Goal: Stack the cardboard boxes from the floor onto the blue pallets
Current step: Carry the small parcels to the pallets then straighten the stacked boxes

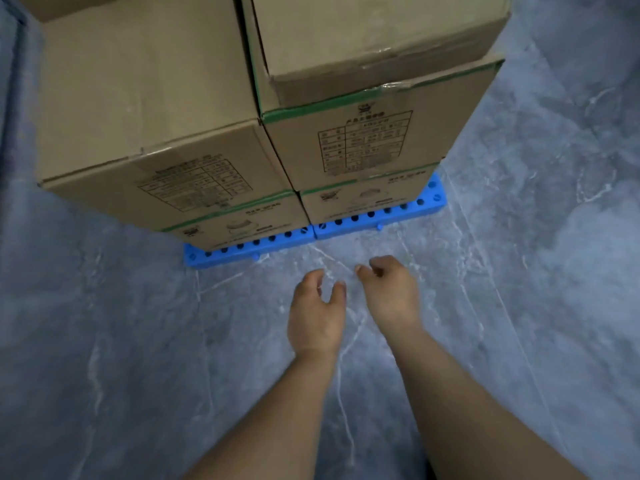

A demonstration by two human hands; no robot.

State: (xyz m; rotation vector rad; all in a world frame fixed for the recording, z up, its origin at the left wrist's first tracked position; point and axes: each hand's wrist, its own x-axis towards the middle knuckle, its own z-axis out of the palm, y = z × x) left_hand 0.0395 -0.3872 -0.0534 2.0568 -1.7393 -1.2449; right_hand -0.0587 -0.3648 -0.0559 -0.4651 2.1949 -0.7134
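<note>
Two bare forearms reach forward from the bottom edge over the grey marbled floor [519,306]. The left hand [317,313] hangs with its fingers loosely curled and its thumb apart from them, holding nothing. The right hand [389,289] is just beside it, knuckles up, its fingers curled under more tightly, also empty. Neither hand touches anything; both hover above bare floor, just short of the pallets.

Beyond the fingertips lie two blue pallets, the left pallet [249,247] and the right pallet [381,216], set end to end so their front edges form one long strip. That strip runs from lower left to upper right, its holed edge facing the hands.

On the pallets stand the cardboard boxes. On the left a bottom box [239,226] with a green stripe carries a large box [145,98] whose printed table faces the person. On the right a bottom box [374,199] holds a middle box [374,140] with green tape and a printed label, and a top box [377,39] sits on that, its taped flap edge toward the camera. The two stacks touch, with a dark seam between them. The stacks' long faces follow the same slanted line as the pallets.
</note>
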